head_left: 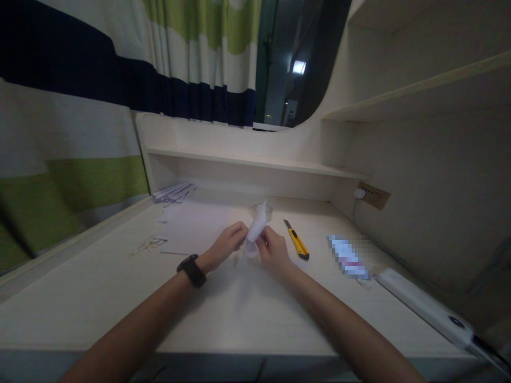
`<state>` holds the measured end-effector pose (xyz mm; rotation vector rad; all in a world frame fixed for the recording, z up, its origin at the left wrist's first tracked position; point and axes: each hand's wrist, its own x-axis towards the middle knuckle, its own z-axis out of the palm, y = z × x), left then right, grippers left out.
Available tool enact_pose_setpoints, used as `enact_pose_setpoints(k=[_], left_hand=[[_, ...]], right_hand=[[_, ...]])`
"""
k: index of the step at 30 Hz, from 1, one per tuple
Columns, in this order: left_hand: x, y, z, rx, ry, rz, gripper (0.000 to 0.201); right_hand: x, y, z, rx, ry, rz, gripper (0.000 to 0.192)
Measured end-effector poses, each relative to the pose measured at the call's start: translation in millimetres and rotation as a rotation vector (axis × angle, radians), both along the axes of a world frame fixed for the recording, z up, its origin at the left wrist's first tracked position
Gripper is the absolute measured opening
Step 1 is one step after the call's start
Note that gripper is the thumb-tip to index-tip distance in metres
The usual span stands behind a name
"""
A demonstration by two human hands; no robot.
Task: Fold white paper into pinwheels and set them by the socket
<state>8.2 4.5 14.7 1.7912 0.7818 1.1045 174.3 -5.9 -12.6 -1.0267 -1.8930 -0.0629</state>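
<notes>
Pale wood-grain desk (247,314), near edge bare; both forearms reach in over it, black watch (192,270) on left wrist.
Item 1: rolled white paper piece (255,230), mid-desk, held just above surface, tip pointing up and far. Left hand (225,244) pinches its left side w/ fingertips; right hand (273,251) closed round its lower end. Both grasping, neither slack. Handling est.: v. light, soft, creases easily, likely to unroll if let go; best held near base w/ light pinch, not squeezed.
Item 2: yellow utility knife (296,240), right of hands, lying flat, untouched.
Item 3: white power strip (423,306), near right.
Item 4: clear tape roll (266,210), just beyond paper, partly hidden.
Item 5: loose sheets (173,192), far left, by low shelf (255,160).
Item 6: striped curtain (120,80), far left.
</notes>
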Motion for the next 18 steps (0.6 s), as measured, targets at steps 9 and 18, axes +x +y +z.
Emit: enact_pose_setpoints(k=[9,18], left_hand=[[2.4,-9.3,9.1,0.102,0.057,0.025,0.028],[3.8,-5.5,2.0,-0.019,-0.067,0.021,0.023]], right_hand=[[-2.7,-4.5,-1.6,0.079,-0.097,-0.061,0.011],[-4.7,-7.8,2.8,0.098,-0.079,-0.070,0.012]])
